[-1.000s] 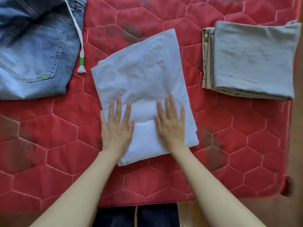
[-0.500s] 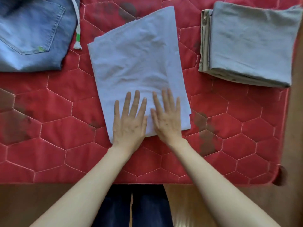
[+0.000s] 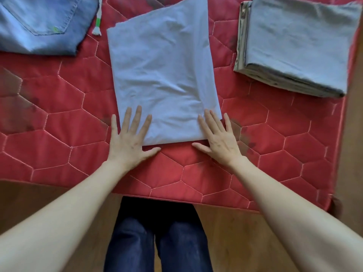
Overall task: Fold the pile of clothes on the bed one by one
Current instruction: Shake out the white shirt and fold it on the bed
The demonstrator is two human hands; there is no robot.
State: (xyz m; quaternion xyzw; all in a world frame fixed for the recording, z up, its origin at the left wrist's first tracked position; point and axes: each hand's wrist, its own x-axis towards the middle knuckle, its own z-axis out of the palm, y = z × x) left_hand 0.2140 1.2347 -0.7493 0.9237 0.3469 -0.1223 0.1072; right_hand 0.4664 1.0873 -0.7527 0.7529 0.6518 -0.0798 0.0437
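the light blue cloth (image 3: 163,75) lies flat in the middle of the red quilted bed (image 3: 59,118), folded into a tall shape. half a second ago both hands sat close together on its near part. now they have slid apart to its 2 near corners. the left hand (image 3: 128,139) lies flat with fingers spread wide on the cloth's near left corner, and the right hand (image 3: 218,137) lies flat the same way on the near right corner. neither hand holds anything (they only press down). i think the smoothing is done and the cloth is ready for 1 more fold or for the pile. left of the cloth lie the jeans (image 3: 43,24), not folded yet. right of the cloth sits a folded grey stack (image 3: 294,42), well apart from it.
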